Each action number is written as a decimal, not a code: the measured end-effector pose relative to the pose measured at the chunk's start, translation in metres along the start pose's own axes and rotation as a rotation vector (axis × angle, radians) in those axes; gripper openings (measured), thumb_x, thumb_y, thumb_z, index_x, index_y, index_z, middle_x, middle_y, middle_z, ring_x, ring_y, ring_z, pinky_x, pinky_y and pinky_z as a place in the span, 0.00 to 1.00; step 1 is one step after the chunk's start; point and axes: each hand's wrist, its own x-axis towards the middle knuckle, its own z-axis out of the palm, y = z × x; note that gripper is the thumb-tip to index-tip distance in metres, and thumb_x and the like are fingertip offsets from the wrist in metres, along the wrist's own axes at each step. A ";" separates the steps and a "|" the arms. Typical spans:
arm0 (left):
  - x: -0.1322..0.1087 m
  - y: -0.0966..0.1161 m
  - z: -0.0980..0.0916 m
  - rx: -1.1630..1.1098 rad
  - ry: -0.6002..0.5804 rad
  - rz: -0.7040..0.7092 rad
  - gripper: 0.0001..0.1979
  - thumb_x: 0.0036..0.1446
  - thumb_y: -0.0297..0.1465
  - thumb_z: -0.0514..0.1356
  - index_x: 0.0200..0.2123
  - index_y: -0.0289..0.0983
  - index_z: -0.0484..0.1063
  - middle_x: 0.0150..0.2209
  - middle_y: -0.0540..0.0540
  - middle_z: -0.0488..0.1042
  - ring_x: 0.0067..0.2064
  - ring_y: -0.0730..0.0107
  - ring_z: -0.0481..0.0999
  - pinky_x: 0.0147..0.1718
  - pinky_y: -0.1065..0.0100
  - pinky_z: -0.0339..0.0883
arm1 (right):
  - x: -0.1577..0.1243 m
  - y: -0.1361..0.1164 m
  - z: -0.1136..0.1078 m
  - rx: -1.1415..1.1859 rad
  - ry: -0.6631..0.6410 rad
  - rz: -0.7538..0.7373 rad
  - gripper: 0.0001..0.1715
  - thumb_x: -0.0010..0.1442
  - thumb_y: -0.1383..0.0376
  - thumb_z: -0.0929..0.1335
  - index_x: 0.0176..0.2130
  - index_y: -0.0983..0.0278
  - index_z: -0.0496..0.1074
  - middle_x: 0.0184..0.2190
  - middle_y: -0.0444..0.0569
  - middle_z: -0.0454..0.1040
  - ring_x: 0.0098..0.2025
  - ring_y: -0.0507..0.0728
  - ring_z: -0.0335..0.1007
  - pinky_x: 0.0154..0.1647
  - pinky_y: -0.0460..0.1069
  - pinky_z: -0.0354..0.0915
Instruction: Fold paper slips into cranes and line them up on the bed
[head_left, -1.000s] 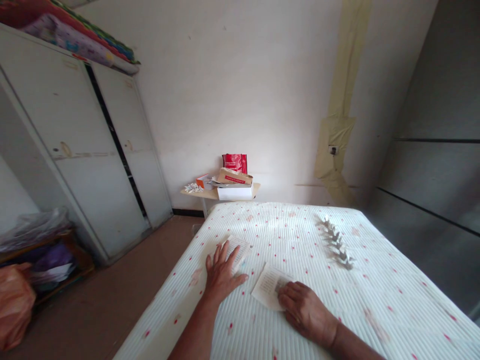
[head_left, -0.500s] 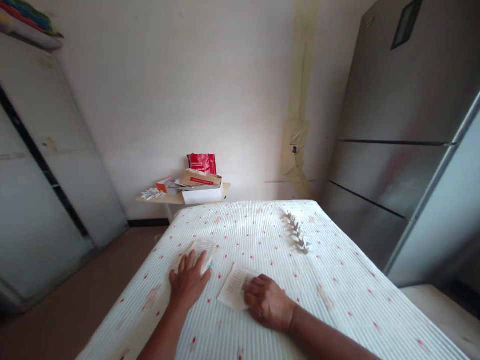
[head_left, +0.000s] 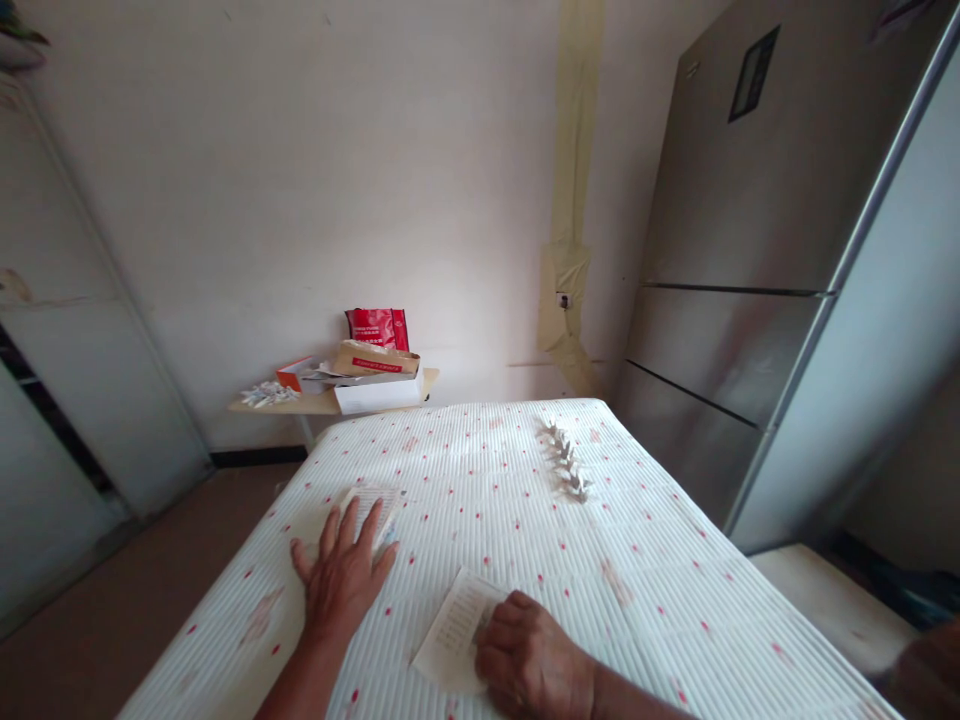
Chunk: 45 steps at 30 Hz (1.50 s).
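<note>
My left hand (head_left: 342, 575) lies flat on the white, red-dotted bed cover (head_left: 645, 580), fingers spread, its fingertips resting on a printed sheet of paper (head_left: 373, 503). My right hand (head_left: 529, 660) is curled, knuckles up, and presses on the near right part of a second printed sheet (head_left: 454, 632) close to the bed's front edge. Whether those fingers pinch the paper is hidden. A row of small folded paper figures (head_left: 565, 462) stands further back on the cover, to the right of both hands.
A small side table (head_left: 319, 403) against the far wall carries a white box, a red bag (head_left: 377, 326), cartons and folded paper pieces. A grey wardrobe (head_left: 67, 400) stands left, a large grey cabinet (head_left: 742, 330) right. Brown floor lies left of the bed.
The view has swung to the right, so the wardrobe slid out left and the cabinet came in. Both hands stay on their sheets; the right hand and its sheet sit nearer to me.
</note>
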 end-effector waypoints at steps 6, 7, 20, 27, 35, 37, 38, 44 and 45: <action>-0.030 0.026 -0.033 -0.311 0.222 0.469 0.11 0.55 0.33 0.53 0.39 0.43 0.72 0.43 0.45 0.74 0.46 0.61 0.69 0.52 0.53 0.47 | -0.003 0.006 -0.007 0.135 -0.041 0.109 0.11 0.53 0.61 0.63 0.36 0.63 0.66 0.40 0.51 0.69 0.40 0.57 0.60 0.41 0.52 0.53; -0.037 0.034 -0.041 -0.374 0.199 0.514 0.10 0.55 0.31 0.53 0.38 0.41 0.72 0.39 0.46 0.75 0.43 0.64 0.70 0.50 0.55 0.50 | -0.004 0.007 -0.008 0.145 -0.048 0.141 0.14 0.53 0.59 0.64 0.39 0.63 0.67 0.43 0.52 0.68 0.42 0.58 0.59 0.43 0.53 0.52; -0.059 0.057 -0.063 -0.504 -0.167 0.655 0.12 0.46 0.41 0.62 0.30 0.39 0.69 0.30 0.50 0.71 0.35 0.66 0.68 0.41 0.59 0.53 | 0.001 0.011 -0.008 0.172 -0.039 0.380 0.11 0.52 0.66 0.65 0.39 0.62 0.69 0.43 0.49 0.69 0.44 0.58 0.60 0.44 0.52 0.53; -0.063 0.061 -0.059 -0.512 -0.209 0.619 0.19 0.34 0.38 0.68 0.32 0.40 0.70 0.32 0.51 0.71 0.35 0.64 0.67 0.42 0.58 0.53 | 0.002 0.015 -0.011 0.200 -0.009 0.427 0.10 0.53 0.66 0.66 0.38 0.61 0.69 0.43 0.47 0.70 0.44 0.57 0.60 0.44 0.51 0.53; -0.063 0.065 -0.064 -0.525 -0.193 0.608 0.04 0.45 0.25 0.58 0.27 0.39 0.69 0.30 0.50 0.70 0.35 0.66 0.67 0.42 0.59 0.54 | 0.002 0.015 -0.009 0.184 0.000 0.435 0.08 0.53 0.68 0.66 0.37 0.61 0.69 0.42 0.46 0.71 0.44 0.56 0.61 0.44 0.51 0.54; -0.063 0.065 -0.064 -0.526 -0.201 0.604 0.04 0.44 0.24 0.58 0.27 0.39 0.69 0.30 0.50 0.70 0.36 0.66 0.67 0.42 0.58 0.54 | 0.002 0.015 -0.008 0.190 0.013 0.431 0.08 0.53 0.69 0.66 0.36 0.62 0.69 0.42 0.47 0.71 0.44 0.57 0.61 0.44 0.51 0.54; -0.063 0.066 -0.064 -0.528 -0.200 0.603 0.04 0.45 0.24 0.58 0.27 0.39 0.69 0.30 0.50 0.70 0.36 0.66 0.67 0.42 0.58 0.54 | 0.003 0.015 -0.008 0.193 0.021 0.428 0.08 0.53 0.69 0.65 0.36 0.62 0.70 0.42 0.47 0.71 0.44 0.57 0.61 0.44 0.51 0.54; -0.063 0.066 -0.062 -0.539 -0.172 0.596 0.04 0.47 0.24 0.56 0.25 0.38 0.68 0.28 0.50 0.69 0.34 0.67 0.66 0.41 0.59 0.55 | 0.003 0.015 -0.007 0.167 0.021 0.430 0.08 0.52 0.71 0.66 0.35 0.62 0.70 0.41 0.46 0.71 0.43 0.55 0.62 0.44 0.50 0.54; -0.063 0.066 -0.062 -0.540 -0.170 0.597 0.04 0.46 0.24 0.56 0.25 0.38 0.68 0.28 0.50 0.68 0.34 0.67 0.66 0.41 0.60 0.55 | 0.003 0.015 -0.007 0.166 0.022 0.431 0.09 0.52 0.71 0.66 0.36 0.61 0.70 0.41 0.45 0.71 0.43 0.55 0.62 0.44 0.50 0.54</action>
